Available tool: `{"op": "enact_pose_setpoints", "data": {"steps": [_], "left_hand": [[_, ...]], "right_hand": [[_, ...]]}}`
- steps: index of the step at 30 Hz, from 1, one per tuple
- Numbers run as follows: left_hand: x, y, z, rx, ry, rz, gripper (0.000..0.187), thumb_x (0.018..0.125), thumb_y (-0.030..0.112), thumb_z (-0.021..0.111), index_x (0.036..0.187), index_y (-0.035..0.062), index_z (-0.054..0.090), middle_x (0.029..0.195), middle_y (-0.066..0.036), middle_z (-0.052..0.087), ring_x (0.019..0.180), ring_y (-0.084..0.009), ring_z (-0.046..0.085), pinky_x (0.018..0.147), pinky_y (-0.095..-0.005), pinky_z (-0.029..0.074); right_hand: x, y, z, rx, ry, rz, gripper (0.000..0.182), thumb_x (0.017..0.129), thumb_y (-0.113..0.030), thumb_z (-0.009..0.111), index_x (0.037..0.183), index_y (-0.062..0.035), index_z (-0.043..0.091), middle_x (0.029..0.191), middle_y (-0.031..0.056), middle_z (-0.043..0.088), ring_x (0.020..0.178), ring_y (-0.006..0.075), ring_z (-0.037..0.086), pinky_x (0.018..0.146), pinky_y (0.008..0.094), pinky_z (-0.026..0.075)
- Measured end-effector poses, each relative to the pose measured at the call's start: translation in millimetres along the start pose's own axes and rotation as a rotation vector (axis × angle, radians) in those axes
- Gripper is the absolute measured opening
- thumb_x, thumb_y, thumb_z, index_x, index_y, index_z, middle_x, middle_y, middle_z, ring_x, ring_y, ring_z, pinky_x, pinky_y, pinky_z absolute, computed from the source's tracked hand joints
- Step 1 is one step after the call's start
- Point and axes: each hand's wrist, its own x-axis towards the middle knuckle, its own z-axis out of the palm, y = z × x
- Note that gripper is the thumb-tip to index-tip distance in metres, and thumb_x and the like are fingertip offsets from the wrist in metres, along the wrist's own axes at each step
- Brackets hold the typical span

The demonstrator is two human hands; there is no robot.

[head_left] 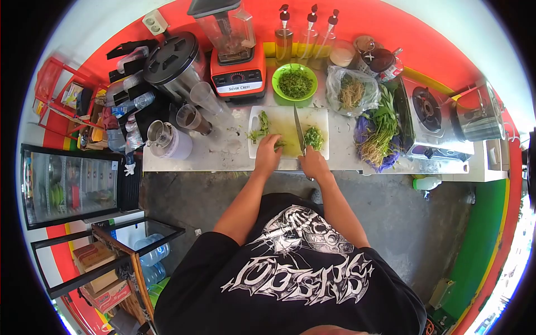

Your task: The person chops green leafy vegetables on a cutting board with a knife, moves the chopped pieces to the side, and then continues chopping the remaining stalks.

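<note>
cutting board (pixel 287 120): showing as pale matt plastic, stained green in the middle
knife (pixel 300 133): blade looking like smooth grey metal, catching little light
green bowl (pixel 294 83): shining as glossy plastic
blender (pixel 233 50): wearing a clear plastic jug over a glossy orange-red base
countertop (pixel 223 153): appearing as pale, smooth stone or laminate, slightly mottled
pot (pixel 174 61): gleaming as brushed metal under a black matt lid
gas stove (pixel 430 120): reflecting as polished steel
bag of herbs (pixel 350 89): crinkling as thin clear plastic
</note>
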Motion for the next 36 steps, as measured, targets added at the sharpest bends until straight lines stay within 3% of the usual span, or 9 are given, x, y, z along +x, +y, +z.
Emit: {"op": "enact_pose_setpoints", "data": {"steps": [10,13,15,18,22,25,27,31,36], "left_hand": [[-7.7,-7.3,5.2,0.105,0.068,-0.138,0.048,0.079,0.010,0.079,0.124,0.0035,0.062,0.120,-0.016,0.060,0.116,-0.0381,0.055,0.103,-0.0459,0.045],[-4.8,-14.2,11.1,0.118,0.033,-0.052,0.047,0.081,0.004,0.077,0.125,0.0021,0.062,0.115,-0.015,0.063,0.107,-0.0345,0.061,0.096,-0.0428,0.050],[-3.3,-12.6,11.9,-0.079,-0.093,-0.151,0.043,0.082,-0.002,0.071,0.123,0.0020,0.062,0.109,-0.019,0.062,0.108,-0.0359,0.063,0.091,-0.0437,0.052],[-2.5,-4.0,10.7,-0.192,-0.091,-0.131,0.043,0.081,-0.004,0.071,0.122,0.0017,0.063,0.114,-0.018,0.061,0.102,-0.0348,0.065,0.086,-0.0422,0.054],[-4.0,1.3,12.5,-0.148,-0.062,-0.175,0.044,0.080,-0.003,0.073,0.122,0.0017,0.063,0.118,-0.017,0.060,0.105,-0.0349,0.063,0.092,-0.0434,0.052],[1.3,0.7,15.7,0.065,0.013,-0.016,0.044,0.078,0.000,0.076,0.121,0.0016,0.063,0.121,-0.016,0.058,0.107,-0.0352,0.061,0.097,-0.0450,0.049],[6.1,2.6,18.8,0.134,0.050,0.089,0.042,0.075,0.005,0.080,0.115,0.0018,0.067,0.112,-0.017,0.061,0.097,-0.0386,0.062,0.092,-0.0442,0.050],[14.8,-0.7,28.7,0.054,-0.105,0.023,0.031,0.078,0.005,0.077,0.108,0.0022,0.070,0.107,-0.016,0.064,0.106,-0.0384,0.060,0.096,-0.0450,0.048],[18.2,-1.7,37.0,0.036,-0.037,0.055,0.011,0.079,0.004,0.072,0.089,-0.0004,0.070,0.089,-0.018,0.065,0.088,-0.0387,0.063,0.079,-0.0465,0.050]], "right_hand": [[-4.2,-1.8,-6.3,-0.006,-0.034,-0.035,0.044,0.094,-0.028,0.065,0.120,0.0054,0.054,0.105,0.0345,0.068,0.103,0.0498,0.065,0.090,0.0551,0.051],[-4.1,0.3,-4.6,-0.002,-0.045,-0.037,0.044,0.093,-0.029,0.066,0.118,0.0056,0.055,0.105,0.0343,0.068,0.103,0.0496,0.065,0.090,0.0549,0.050],[-3.8,1.5,-3.4,-0.001,-0.045,-0.039,0.043,0.093,-0.029,0.066,0.117,0.0059,0.056,0.105,0.0344,0.068,0.103,0.0497,0.065,0.090,0.0548,0.050],[-3.9,2.0,-4.1,-0.003,-0.047,-0.038,0.043,0.093,-0.029,0.066,0.115,0.0060,0.056,0.105,0.0345,0.068,0.103,0.0498,0.065,0.090,0.0547,0.050],[-6.3,2.6,-6.7,-0.014,-0.040,-0.039,0.043,0.093,-0.029,0.066,0.116,0.0058,0.056,0.105,0.0338,0.068,0.103,0.0492,0.066,0.091,0.0545,0.051],[-6.8,5.3,-5.7,-0.031,-0.036,-0.046,0.043,0.093,-0.028,0.066,0.116,0.0054,0.055,0.104,0.0333,0.069,0.102,0.0486,0.066,0.091,0.0542,0.052],[-6.7,6.5,-4.6,-0.038,-0.036,-0.045,0.043,0.093,-0.028,0.066,0.116,0.0054,0.055,0.103,0.0332,0.069,0.102,0.0486,0.067,0.091,0.0543,0.052],[-10.2,-0.1,-5.3,-0.060,-0.070,-0.031,0.042,0.092,-0.027,0.066,0.117,0.0051,0.055,0.106,0.0322,0.069,0.104,0.0473,0.067,0.092,0.0530,0.053],[-18.3,-12.0,-7.7,-0.149,-0.098,0.041,0.037,0.092,-0.022,0.065,0.118,0.0040,0.057,0.114,0.0302,0.068,0.108,0.0447,0.067,0.093,0.0501,0.054]]}}
